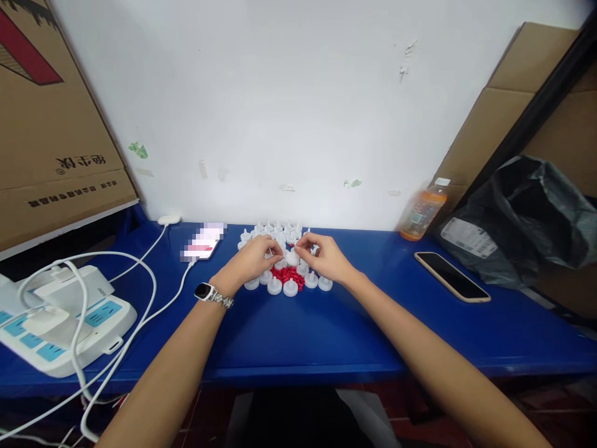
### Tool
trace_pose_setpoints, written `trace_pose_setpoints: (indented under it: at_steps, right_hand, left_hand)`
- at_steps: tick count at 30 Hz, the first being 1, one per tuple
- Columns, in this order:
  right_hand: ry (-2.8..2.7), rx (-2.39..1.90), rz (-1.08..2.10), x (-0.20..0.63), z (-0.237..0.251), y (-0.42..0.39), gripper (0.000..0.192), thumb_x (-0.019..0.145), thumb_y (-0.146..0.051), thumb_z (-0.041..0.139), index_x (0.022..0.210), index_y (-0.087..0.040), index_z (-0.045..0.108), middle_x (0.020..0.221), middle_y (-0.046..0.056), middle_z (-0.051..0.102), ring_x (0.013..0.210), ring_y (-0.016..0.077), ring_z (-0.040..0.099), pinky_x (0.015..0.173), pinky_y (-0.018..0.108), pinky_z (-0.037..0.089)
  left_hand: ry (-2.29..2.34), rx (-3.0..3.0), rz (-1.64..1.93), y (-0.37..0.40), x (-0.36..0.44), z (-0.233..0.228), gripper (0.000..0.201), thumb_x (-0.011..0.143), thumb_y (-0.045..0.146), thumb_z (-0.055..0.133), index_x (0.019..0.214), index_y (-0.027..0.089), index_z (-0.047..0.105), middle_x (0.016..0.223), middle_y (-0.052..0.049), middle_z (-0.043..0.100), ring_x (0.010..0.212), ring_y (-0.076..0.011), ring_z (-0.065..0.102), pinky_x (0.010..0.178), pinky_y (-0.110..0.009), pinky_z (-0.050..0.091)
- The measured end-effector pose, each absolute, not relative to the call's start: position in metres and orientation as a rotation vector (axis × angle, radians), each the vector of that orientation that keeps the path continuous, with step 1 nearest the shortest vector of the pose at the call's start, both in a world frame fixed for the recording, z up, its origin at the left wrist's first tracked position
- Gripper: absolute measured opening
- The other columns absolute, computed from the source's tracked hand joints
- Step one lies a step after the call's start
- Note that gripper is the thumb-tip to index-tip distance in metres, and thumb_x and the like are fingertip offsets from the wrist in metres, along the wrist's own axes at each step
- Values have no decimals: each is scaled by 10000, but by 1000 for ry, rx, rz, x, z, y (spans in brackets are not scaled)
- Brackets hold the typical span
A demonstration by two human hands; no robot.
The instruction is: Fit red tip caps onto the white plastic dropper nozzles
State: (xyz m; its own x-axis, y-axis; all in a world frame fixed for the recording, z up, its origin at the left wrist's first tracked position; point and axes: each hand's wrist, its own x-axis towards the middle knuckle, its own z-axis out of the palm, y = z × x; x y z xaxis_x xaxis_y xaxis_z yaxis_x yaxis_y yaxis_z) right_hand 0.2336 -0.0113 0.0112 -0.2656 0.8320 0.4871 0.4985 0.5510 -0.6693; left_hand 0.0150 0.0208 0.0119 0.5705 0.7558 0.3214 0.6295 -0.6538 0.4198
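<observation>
Many white plastic nozzle caps [290, 287] stand in a cluster on the blue table, round discs with a short spout pointing up. Amid them lies a pile of small red plastic pieces [289, 275]. Over the pile, my left hand [261, 256] is closed in a pinch; whatever its fingertips hold is too small to make out. Facing it, my right hand [324, 255] pinches at the edge of a white nozzle cap [292, 257] between the two hands. Its fingertips partly cover that cap's edge. A watch [212, 294] is on my left wrist.
On the left, a white power strip [97, 323] with looping cables lies on the blue table [298, 339], near a lit phone [204, 241]. To the right are another phone [451, 277], an orange drink bottle [424, 210] and a dark plastic bag [522, 211]. A white wall rises behind.
</observation>
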Motion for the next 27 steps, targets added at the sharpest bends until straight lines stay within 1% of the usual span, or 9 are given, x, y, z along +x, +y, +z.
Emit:
trace_pose_setpoints:
  at_steps: [5,10,13,16,18,21,23,24,27]
  right_hand:
    - [-1725,-1121,380,243,9,2,159,842,-317,588,845,-173,656,745,13,659,698,143,592,644,255,448]
    - [-1734,-1222,327,242,11,30,151,833,-315,581,829,-185,658,753,14,683,715,150,617,691,269,465]
    - [-1747,-1270,312,237,11,45,148,831,-316,576,835,-196,663,760,11,697,715,153,629,697,273,469]
    - [-1708,-1278,309,239,8,49,178,843,-339,564,843,-195,668,768,16,704,720,158,634,699,277,474]
    - [-1674,-1286,303,244,6,45,192,847,-354,559,833,-194,665,767,19,703,722,160,633,704,280,477]
    - [-1638,-1315,311,252,3,39,193,843,-361,562,817,-196,659,759,16,701,716,161,631,702,280,479]
    - [-1622,-1336,314,255,2,36,194,844,-366,560,810,-201,656,763,12,703,714,159,628,699,278,478]
    - [-1617,-1344,311,255,2,35,194,844,-368,559,810,-204,657,767,10,704,714,158,627,699,277,478]
    - [-1610,-1362,299,255,4,34,184,840,-362,562,821,-211,665,777,2,708,720,154,628,705,274,472]
  left_hand:
    - [1202,2522,785,21,13,14,174,898,328,574,895,210,703,953,-43,663,887,-197,602,790,-333,446]
    - [1211,2548,700,27,16,10,160,873,333,613,841,213,714,895,-40,666,882,-207,606,767,-331,435]
    - [1230,2561,724,26,16,8,190,879,379,610,848,222,710,910,-39,667,899,-213,604,774,-338,432]
    - [1266,2586,797,27,18,13,282,916,457,547,920,222,703,949,-48,663,921,-220,602,785,-345,439]
    - [1293,2638,823,31,25,21,324,951,453,480,976,218,701,972,-60,663,953,-229,599,799,-349,444]
    - [1391,2748,636,46,43,34,265,916,384,540,931,197,728,987,-86,669,980,-254,599,814,-355,450]
    - [1516,2754,383,57,58,39,240,866,384,611,907,189,747,1002,-104,685,998,-274,608,841,-367,453]
    - [1539,2747,330,62,66,40,220,829,374,657,867,179,753,971,-110,698,997,-285,613,856,-376,451]
    - [1589,2743,267,74,82,36,176,776,333,705,812,168,756,950,-126,721,1038,-313,612,919,-415,429]
